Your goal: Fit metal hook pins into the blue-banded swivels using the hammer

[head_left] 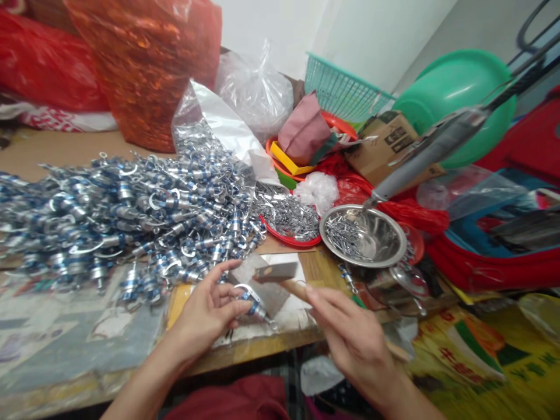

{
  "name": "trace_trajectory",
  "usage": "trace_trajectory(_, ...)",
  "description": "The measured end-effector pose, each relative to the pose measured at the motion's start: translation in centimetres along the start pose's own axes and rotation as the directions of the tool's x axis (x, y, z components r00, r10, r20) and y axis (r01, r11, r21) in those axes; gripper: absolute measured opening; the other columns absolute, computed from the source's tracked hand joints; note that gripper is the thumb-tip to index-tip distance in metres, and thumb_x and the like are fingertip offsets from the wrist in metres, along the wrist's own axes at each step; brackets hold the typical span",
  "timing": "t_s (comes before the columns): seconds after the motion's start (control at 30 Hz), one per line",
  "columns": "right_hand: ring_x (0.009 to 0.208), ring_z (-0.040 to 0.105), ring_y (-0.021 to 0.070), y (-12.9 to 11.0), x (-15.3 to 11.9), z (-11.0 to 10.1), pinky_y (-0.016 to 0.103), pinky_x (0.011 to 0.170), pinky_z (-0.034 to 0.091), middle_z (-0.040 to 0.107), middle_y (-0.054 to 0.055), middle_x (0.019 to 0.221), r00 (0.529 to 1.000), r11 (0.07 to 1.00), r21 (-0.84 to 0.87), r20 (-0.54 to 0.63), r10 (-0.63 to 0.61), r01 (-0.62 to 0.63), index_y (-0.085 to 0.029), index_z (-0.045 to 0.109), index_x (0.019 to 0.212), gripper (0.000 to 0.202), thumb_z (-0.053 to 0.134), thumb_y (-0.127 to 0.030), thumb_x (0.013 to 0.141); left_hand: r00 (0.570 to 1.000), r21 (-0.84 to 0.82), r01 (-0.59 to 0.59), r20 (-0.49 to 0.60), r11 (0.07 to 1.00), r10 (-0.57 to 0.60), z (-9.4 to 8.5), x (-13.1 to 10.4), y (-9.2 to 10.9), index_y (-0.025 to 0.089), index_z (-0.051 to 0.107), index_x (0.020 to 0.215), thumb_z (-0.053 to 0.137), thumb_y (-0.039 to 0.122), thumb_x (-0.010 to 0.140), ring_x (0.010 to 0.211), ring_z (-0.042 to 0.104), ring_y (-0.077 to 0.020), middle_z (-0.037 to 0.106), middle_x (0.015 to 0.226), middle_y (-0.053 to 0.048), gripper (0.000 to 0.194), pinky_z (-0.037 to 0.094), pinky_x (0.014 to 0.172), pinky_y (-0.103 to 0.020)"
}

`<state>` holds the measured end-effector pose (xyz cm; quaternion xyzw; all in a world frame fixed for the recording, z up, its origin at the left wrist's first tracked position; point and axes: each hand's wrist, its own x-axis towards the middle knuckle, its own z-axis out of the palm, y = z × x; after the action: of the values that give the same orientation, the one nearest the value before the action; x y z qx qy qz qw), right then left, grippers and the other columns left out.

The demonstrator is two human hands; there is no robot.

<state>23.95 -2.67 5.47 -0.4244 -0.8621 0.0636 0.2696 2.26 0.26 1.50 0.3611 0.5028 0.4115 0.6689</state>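
Near the front edge of the table, my left hand (219, 297) grips a small blue-and-silver metal fitting (252, 304) with a curved light-coloured arm and a pointed end. Its thumb and fingers pinch the fitting over a pale block (256, 277). From the right, my right hand (350, 332) is wrapped around the wooden handle of a hammer (277, 272). The hammer's head hangs above the block, just beyond the fitting, slightly blurred. A big heap of similar blue-and-silver fittings (144, 210) spreads to the left of my hands.
Metal pins fill a red tray (301, 242) and partly fill a steel bowl (394, 256). A grey rod-like tool (433, 146) slants down to the bowl. Behind stand plastic bags (254, 87), a cardboard box (394, 140), a green basin (459, 99) and a teal basket (341, 84).
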Motion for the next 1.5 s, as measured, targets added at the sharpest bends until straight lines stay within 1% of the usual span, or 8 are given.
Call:
trace_trajectory(0.1, 0.086, 0.06, 0.0169, -0.3, -0.8, 0.6, 0.027, 0.068, 0.051, 0.062, 0.007, 0.101, 0.992, 0.998, -0.062, 0.125, 0.027, -0.02, -0.024, 0.042, 0.127, 0.053, 0.036, -0.001, 0.08, 1.0, -0.013, -0.006, -0.004, 1.0, 0.006, 0.1, 0.0, 0.0, 0.022, 0.037, 0.117, 0.071, 0.02, 0.057, 0.049, 0.054, -0.0106, 0.059, 0.065, 0.005, 0.069, 0.044, 0.042, -0.02)
trace_trajectory(0.23, 0.094, 0.058, 0.0175, -0.5, -1.6, 1.2, 0.029, 0.076, 0.05, 0.061, 0.006, 0.105, 0.997, 0.997, 0.017, 0.02, 0.077, -0.077, -0.026, 0.042, 0.127, 0.054, 0.038, -0.002, 0.079, 1.0, -0.017, -0.013, -0.026, 1.0, 0.013, 0.1, 0.0, -0.2, 0.022, 0.037, 0.116, 0.072, 0.02, 0.056, 0.051, 0.056, -0.0116, 0.059, 0.064, 0.005, 0.07, 0.044, 0.043, -0.02)
trace_trajectory(0.37, 0.093, 0.06, 0.0178, 1.1, -1.8, 1.9, 0.03, 0.079, 0.05, 0.063, 0.005, 0.104, 0.955, 0.946, 0.151, 0.117, 0.272, -0.288, -0.027, 0.05, 0.121, 0.042, 0.043, -0.012, 0.082, 1.0, -0.037, -0.011, -0.004, 0.999, 0.011, -0.1, 0.1, -0.3, 0.023, 0.038, 0.117, 0.071, 0.019, 0.057, 0.053, 0.059, -0.0126, 0.061, 0.065, 0.005, 0.069, 0.045, 0.046, -0.022)
trace_trajectory(0.53, 0.099, 0.058, 0.0224, 5.7, -1.1, 2.9, 0.039, 0.086, 0.046, 0.062, 0.007, 0.11, 0.824, 0.803, 0.188, 0.173, 0.539, -0.565, -0.02, 0.056, 0.115, 0.038, 0.056, -0.027, 0.077, 0.997, 0.199, -0.074, 0.013, 0.977, 0.073, -0.3, -0.2, 0.0, 0.017, 0.063, 0.077, 0.067, 0.021, 0.061, 0.065, 0.064, -0.019, 0.069, 0.067, -0.003, 0.017, 0.049, 0.062, -0.03)
trace_trajectory(0.63, 0.088, 0.061, 0.0193, 7.3, 0.9, 3.2, 0.033, 0.08, 0.048, 0.066, 0.007, 0.098, 0.839, 0.863, 0.001, 0.237, 0.49, -0.505, -0.017, 0.062, 0.105, 0.029, 0.05, -0.029, 0.082, 0.972, 0.406, -0.2, -0.034, 0.892, 0.233, -0.3, -0.4, 0.0, 0.019, 0.069, 0.063, 0.067, 0.023, 0.061, 0.07, 0.063, -0.0211, 0.069, 0.071, -0.005, 0.005, 0.048, 0.068, -0.032)
trace_trajectory(0.73, 0.093, 0.057, 0.0153, 8.7, 4.7, 3.8, 0.026, 0.082, 0.044, 0.063, 0.007, 0.101, 0.904, 0.879, -0.302, 0.102, 0.416, -0.37, -0.016, 0.062, 0.105, 0.028, 0.04, -0.022, 0.088, 0.916, 0.489, -0.344, -0.013, 0.802, 0.401, -0.3, -0.3, 0.0, 0.022, 0.071, 0.059, 0.068, 0.024, 0.06, 0.078, 0.061, -0.0211, 0.066, 0.08, -0.005, 0.003, 0.047, 0.07, -0.029)
trace_trajectory(0.93, 0.09, 0.056, 0.0226, 12.6, 11.5, 5.7, 0.03, 0.077, 0.042, 0.062, 0.012, 0.091, 0.88, 0.803, -0.485, 0.128, 0.457, -0.346, -0.014, 0.067, 0.087, 0.019, 0.049, -0.014, 0.08, 0.863, 0.607, -0.436, 0.075, 0.664, 0.499, -0.5, 0.1, 0.3, 0.024, 0.071, 0.063, 0.064, 0.025, 0.066, 0.071, 0.058, -0.0174, 0.059, 0.074, -0.003, 0.007, 0.044, 0.062, -0.025)
trace_trajectory(1.5, 0.092, 0.055, 0.0236, 13.5, 12.1, 5.7, 0.032, 0.076, 0.04, 0.06, 0.014, 0.093, 0.879, 0.811, -0.466, 0.131, 0.459, -0.354, -0.011, 0.061, 0.086, 0.017, 0.05, -0.024, 0.083, 0.891, 0.518, -0.432, 0.121, 0.738, 0.437, -0.1, -0.2, -0.1, 0.021, 0.069, 0.073, 0.057, 0.026, 0.074, 0.072, 0.06, -0.0191, 0.065, 0.074, -0.004, 0.013, 0.044, 0.066, -0.028)
